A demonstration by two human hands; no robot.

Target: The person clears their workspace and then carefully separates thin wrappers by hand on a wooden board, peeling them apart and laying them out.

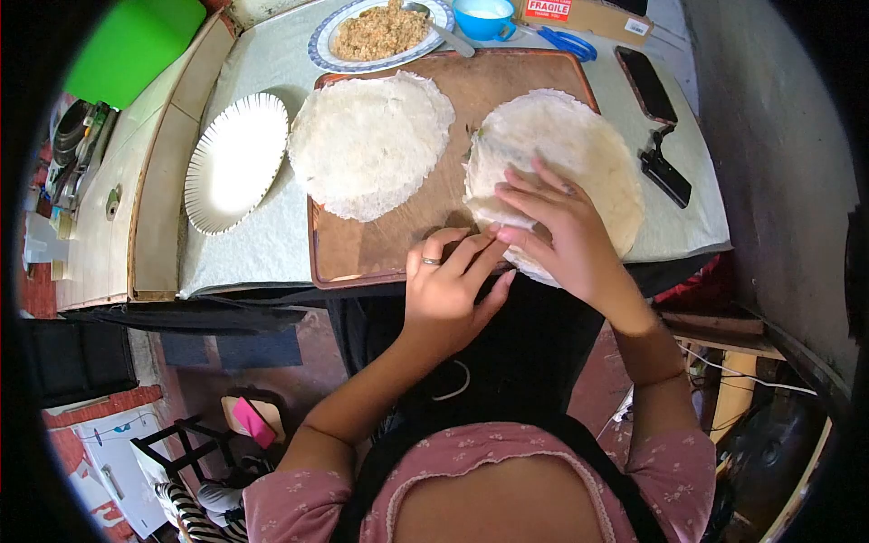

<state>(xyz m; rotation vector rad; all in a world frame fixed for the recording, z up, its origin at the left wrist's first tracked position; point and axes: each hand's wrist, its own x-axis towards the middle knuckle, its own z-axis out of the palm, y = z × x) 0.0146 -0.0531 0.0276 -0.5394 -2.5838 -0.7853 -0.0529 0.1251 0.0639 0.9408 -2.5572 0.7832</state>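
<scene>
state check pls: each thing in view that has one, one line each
Right round white flatbread: flat on brown wooden board, near edge under both hands.
Left round white flatbread: flat, untouched.
White fluted paper plate: holds nothing.
Blue-rimmed plate: holds brown filling.
Left hand: fingers on edge.
Right hand: pressing flatbread.

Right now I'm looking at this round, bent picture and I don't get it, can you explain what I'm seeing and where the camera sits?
The camera sits on a person's head, looking down, so the lens bends the edges. The left hand and right hand press the near edge of a thin round wrapper on a wooden board. Nothing is gripped. A second wrapper lies beside it, apart. An empty white plate sits left of the board; behind it stand a plate of filling, a blue cup and blue scissors.
</scene>
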